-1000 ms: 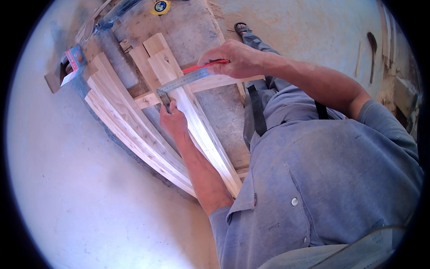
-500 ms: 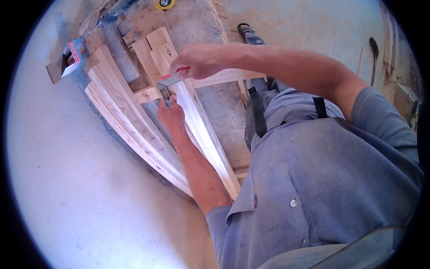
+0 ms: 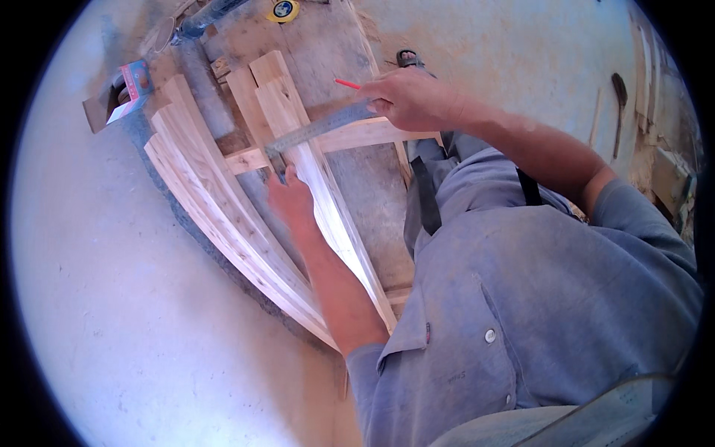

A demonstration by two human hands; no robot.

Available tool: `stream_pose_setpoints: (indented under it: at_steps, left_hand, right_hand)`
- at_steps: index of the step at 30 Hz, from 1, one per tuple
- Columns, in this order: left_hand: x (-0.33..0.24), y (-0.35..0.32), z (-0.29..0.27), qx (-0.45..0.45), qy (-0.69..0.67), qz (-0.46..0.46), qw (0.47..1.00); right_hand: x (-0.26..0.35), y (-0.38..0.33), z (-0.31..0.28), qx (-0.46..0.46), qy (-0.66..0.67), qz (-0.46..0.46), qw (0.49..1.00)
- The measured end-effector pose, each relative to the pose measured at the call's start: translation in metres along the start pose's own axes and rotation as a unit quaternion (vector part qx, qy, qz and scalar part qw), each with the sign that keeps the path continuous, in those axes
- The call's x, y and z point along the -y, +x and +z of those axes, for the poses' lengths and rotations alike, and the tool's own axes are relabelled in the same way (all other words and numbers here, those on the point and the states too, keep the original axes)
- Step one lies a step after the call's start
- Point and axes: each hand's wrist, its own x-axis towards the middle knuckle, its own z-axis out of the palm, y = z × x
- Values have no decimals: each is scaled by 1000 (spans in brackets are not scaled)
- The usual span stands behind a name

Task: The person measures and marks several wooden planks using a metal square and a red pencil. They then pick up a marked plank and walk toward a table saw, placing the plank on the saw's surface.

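A metal try square (image 3: 309, 132) lies across pale wooden boards (image 3: 279, 86), its graduated blade slanting up toward the right. My left hand (image 3: 292, 197) is closed at the square's corner end, fingers gripping its stock, which the hand partly hides. My right hand (image 3: 413, 98) is closed round a red pencil (image 3: 345, 83), whose red end sticks out to the left. The blade's far end reaches the fingers of my right hand; whether they touch it I cannot tell. Below the blade, a strongly lit board (image 3: 328, 212) runs down toward my body.
Several curved wooden pieces (image 3: 216, 201) lie side by side at the left. A crosspiece (image 3: 357, 135) runs under the boards toward my legs. An open cardboard box (image 3: 123, 97) is at the upper left, and a yellow tape measure (image 3: 284, 10) lies at the far edge.
My right hand has moved right, away from the square's corner, with the red pencil. More of the blade now shows. My left hand stays at the corner, shifted slightly.
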Motion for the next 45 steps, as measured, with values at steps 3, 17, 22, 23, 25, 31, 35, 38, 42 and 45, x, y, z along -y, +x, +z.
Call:
stream_pose_setpoints:
  at_steps: [3,17,22,23,25,31,35,38,42,45]
  left_hand:
    - [12,-32,4,-29,-45,-32,998]
    - [-32,-146,44,-97,-289,-310,900]
    - [-40,-138,58,-104,-345,-371,856]
    - [-42,-137,63,-117,-328,-365,863]
    - [-48,-138,70,-117,-335,-377,856]
    - [-54,-139,81,-160,-346,-394,836]
    - [-65,-138,72,-202,-332,-380,840]
    - [-77,-136,53,-190,-347,-392,830]
    - [-61,-138,78,-253,-310,-390,829]
    - [-59,-140,85,-265,-300,-382,833]
  right_hand:
    - [-17,-3,11,-70,-11,-30,997]
    - [16,100,47,-89,105,-30,990]
    - [26,134,60,-71,136,-24,988]
    - [25,140,59,-63,141,-10,988]
    - [22,150,58,-49,136,-27,989]
    - [18,166,64,-27,120,-65,990]
    - [10,168,66,-51,101,-119,986]
    - [9,164,72,-94,129,-116,980]
    - [8,161,77,-100,100,-138,980]
    - [11,160,76,-68,68,-118,988]
